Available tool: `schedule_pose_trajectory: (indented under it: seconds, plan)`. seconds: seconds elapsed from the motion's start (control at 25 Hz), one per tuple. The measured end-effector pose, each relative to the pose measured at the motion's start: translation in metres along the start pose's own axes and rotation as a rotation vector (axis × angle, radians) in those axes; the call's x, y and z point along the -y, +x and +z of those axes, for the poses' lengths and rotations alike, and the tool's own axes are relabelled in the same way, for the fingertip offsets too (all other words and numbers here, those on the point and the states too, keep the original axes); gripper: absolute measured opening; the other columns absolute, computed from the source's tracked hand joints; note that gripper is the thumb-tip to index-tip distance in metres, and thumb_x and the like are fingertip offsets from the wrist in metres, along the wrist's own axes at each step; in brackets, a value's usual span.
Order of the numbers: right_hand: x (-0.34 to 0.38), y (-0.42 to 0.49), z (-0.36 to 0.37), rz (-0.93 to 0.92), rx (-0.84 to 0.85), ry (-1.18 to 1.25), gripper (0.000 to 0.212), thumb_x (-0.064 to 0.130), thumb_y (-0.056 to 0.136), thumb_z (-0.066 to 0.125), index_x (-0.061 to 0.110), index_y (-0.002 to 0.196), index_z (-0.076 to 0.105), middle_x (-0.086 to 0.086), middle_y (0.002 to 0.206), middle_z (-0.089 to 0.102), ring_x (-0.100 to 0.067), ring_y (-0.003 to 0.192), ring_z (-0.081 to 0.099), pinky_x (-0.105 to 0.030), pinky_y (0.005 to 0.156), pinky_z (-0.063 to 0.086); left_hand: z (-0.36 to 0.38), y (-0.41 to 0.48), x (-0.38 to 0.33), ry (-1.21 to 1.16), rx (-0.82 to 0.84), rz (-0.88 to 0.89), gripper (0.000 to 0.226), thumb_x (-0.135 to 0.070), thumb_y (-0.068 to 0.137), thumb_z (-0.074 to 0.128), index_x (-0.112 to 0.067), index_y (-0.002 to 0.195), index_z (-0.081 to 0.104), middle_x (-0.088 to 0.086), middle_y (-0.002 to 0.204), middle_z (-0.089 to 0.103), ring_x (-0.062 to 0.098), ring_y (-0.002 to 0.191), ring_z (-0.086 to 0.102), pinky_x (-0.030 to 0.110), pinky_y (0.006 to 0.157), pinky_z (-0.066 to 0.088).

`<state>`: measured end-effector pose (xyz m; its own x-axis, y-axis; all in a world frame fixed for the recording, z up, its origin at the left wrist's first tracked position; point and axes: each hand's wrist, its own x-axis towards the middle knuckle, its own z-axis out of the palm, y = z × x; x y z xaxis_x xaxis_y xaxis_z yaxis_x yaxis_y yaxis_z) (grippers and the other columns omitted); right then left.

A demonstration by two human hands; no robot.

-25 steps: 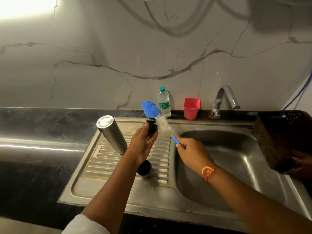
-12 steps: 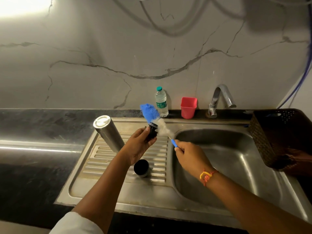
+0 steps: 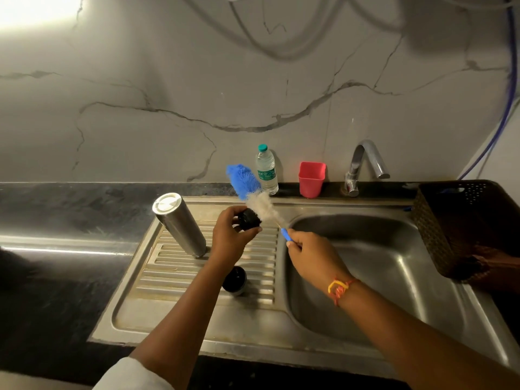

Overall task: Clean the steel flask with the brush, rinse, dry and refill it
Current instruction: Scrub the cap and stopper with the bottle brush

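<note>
Head view: our left hand [image 3: 230, 237] curls fingers and thumb round a small black stopper [image 3: 249, 219], holding it up over the drainboard [image 3: 168, 266] so that it meets the bristles. Our right hand [image 3: 312, 254] pinches the brush [image 3: 261, 205] by the blue end of its handle, which leaves the whole head free. The white bristles lie against the stopper just beside the left fingertips, and the blue tuft reaches past the grip toward the wall. We judge this to be the scrubbing step, spent on a small part rather than the body.

Left of the left hand, apart from it, the flask [image 3: 180, 223] stands on the drainboard with what looks like its base uppermost, probably put mouth down to drain over the ribs. Nearer us than the grip, a second black lid [image 3: 234, 280] sits on the same ribs, set aside within reach. Right of the right hand lies the sink [image 3: 365, 291], with the tap [image 3: 365, 159] beyond it; no stream shows. Past the brush tip stand a bottle [image 3: 266, 170] and a red cup [image 3: 311, 178]; the bottle may serve the refill.
</note>
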<state>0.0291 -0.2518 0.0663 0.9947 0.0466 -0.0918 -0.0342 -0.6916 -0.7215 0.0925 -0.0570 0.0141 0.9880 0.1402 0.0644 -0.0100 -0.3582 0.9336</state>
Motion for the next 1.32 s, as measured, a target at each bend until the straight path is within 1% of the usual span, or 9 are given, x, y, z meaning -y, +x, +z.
schedule_pose_trajectory:
  seconds: [0.2, 0.32, 0.48, 0.64, 0.84, 0.92, 1.0, 1.16, 1.32]
  plan:
    - [-0.007, -0.011, -0.003, 0.008, 0.074, -0.044, 0.031, 0.023, 0.101, 0.047, 0.014, 0.124, 0.065, -0.004, 0.091, 0.072, -0.019, 0.073, 0.063, -0.028, 0.059, 0.048, -0.002, 0.005, 0.005, 0.114, -0.141, 0.086, 0.055, -0.009, 0.075, 0.09, -0.018, 0.121, 0.061, -0.003, 0.12, 0.059, 0.015, 0.108, 0.062, 0.038, 0.095, 0.059]
    - [-0.015, -0.004, -0.022, -0.037, 0.097, -0.15, 0.031, 0.022, 0.099, 0.05, 0.015, 0.123, 0.067, -0.008, 0.109, 0.072, -0.027, 0.096, 0.066, -0.032, 0.079, 0.051, 0.001, 0.002, 0.004, 0.234, -0.104, 0.183, 0.056, -0.008, 0.073, 0.09, -0.017, 0.121, 0.062, -0.007, 0.115, 0.055, 0.019, 0.108, 0.061, 0.04, 0.097, 0.057]
    - [-0.019, 0.019, -0.051, -0.081, 0.174, -0.266, 0.033, 0.021, 0.1, 0.051, 0.014, 0.128, 0.066, -0.008, 0.119, 0.07, -0.026, 0.101, 0.065, -0.036, 0.088, 0.052, 0.014, -0.005, -0.003, 0.269, -0.061, 0.237, 0.055, -0.009, 0.073, 0.09, -0.017, 0.12, 0.062, -0.009, 0.115, 0.055, 0.015, 0.107, 0.059, 0.037, 0.097, 0.056]
    - [-0.021, 0.034, -0.056, -0.095, 0.212, -0.284, 0.028, 0.02, 0.1, 0.05, 0.01, 0.119, 0.069, -0.011, 0.104, 0.072, -0.024, 0.087, 0.064, -0.034, 0.077, 0.05, 0.021, -0.001, -0.007, 0.267, -0.05, 0.213, 0.054, -0.01, 0.074, 0.09, -0.017, 0.119, 0.062, -0.009, 0.114, 0.055, 0.014, 0.106, 0.059, 0.037, 0.097, 0.056]
    - [-0.025, 0.02, -0.046, -0.082, 0.228, -0.226, 0.032, 0.021, 0.101, 0.049, 0.012, 0.126, 0.065, -0.009, 0.12, 0.07, -0.024, 0.097, 0.067, -0.035, 0.086, 0.054, 0.015, 0.013, -0.009, 0.218, -0.169, 0.12, 0.052, -0.011, 0.075, 0.09, -0.021, 0.116, 0.06, -0.01, 0.114, 0.054, 0.017, 0.107, 0.06, 0.041, 0.097, 0.057]
    - [-0.028, 0.022, -0.047, -0.038, 0.221, -0.18, 0.032, 0.021, 0.101, 0.048, 0.012, 0.127, 0.064, -0.008, 0.11, 0.071, -0.02, 0.083, 0.065, -0.031, 0.074, 0.053, 0.018, 0.01, -0.011, 0.233, -0.146, 0.166, 0.052, -0.01, 0.075, 0.09, -0.02, 0.116, 0.06, -0.009, 0.114, 0.055, 0.016, 0.107, 0.06, 0.039, 0.096, 0.057]
    - [-0.028, 0.025, -0.047, -0.035, 0.194, -0.159, 0.031, 0.02, 0.101, 0.048, 0.01, 0.125, 0.066, -0.004, 0.092, 0.068, -0.014, 0.069, 0.057, -0.021, 0.057, 0.042, 0.023, 0.006, -0.012, 0.263, -0.096, 0.231, 0.052, -0.01, 0.075, 0.089, -0.018, 0.118, 0.06, -0.007, 0.116, 0.056, 0.016, 0.108, 0.06, 0.036, 0.095, 0.057]
    - [-0.036, 0.004, -0.03, 0.01, 0.177, -0.017, 0.033, 0.023, 0.102, 0.048, 0.02, 0.132, 0.063, 0.006, 0.073, 0.059, -0.009, 0.064, 0.052, -0.017, 0.052, 0.035, 0.013, 0.016, -0.021, 0.03, -0.205, 0.03, 0.05, -0.011, 0.08, 0.086, -0.017, 0.12, 0.057, -0.001, 0.124, 0.06, 0.011, 0.11, 0.061, 0.031, 0.094, 0.058]
    - [-0.038, 0.01, -0.029, 0.098, 0.119, 0.176, 0.037, 0.024, 0.102, 0.05, 0.023, 0.137, 0.058, 0.009, 0.071, 0.058, -0.006, 0.063, 0.052, -0.017, 0.055, 0.039, 0.02, 0.009, -0.026, -0.33, -0.061, -0.189, 0.041, -0.022, 0.086, 0.082, -0.013, 0.119, 0.059, 0.006, 0.117, 0.068, 0.023, 0.108, 0.07, 0.03, 0.088, 0.058]
